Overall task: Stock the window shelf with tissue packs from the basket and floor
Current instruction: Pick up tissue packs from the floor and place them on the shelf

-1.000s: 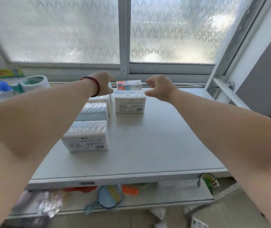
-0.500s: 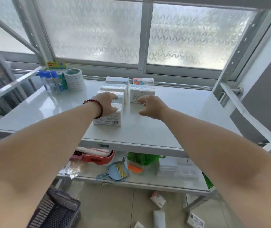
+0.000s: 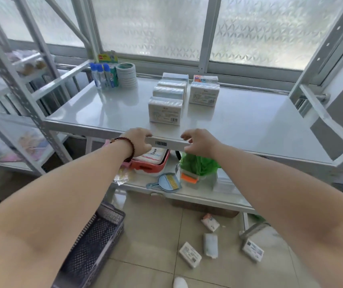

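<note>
The white window shelf [image 3: 249,121] holds two columns of white tissue packs. The left column has several, with the nearest pack [image 3: 165,110] in front. The right column has a white pack [image 3: 204,96] and an orange-printed one [image 3: 206,79] behind it. My left hand [image 3: 138,142], with a bead bracelet on the wrist, and my right hand [image 3: 199,142] hover at the shelf's front edge, both empty with loosely curled fingers. A dark mesh basket [image 3: 95,246] stands on the floor at lower left and looks empty. Several packs lie on the tiles, among them one [image 3: 190,254] and another [image 3: 252,250].
Glue bottles [image 3: 104,75] and stacked tape rolls [image 3: 125,74] stand at the shelf's back left. The lower shelf carries a red tub [image 3: 151,165], a blue dustpan [image 3: 166,182] and a green bag [image 3: 195,165]. A second metal rack [image 3: 10,80] stands to the left.
Both hands have drawn back from the packs at the rear of the shelf to its front edge. The view pulled back and tilted down, bringing the floor packs and basket into sight.
</note>
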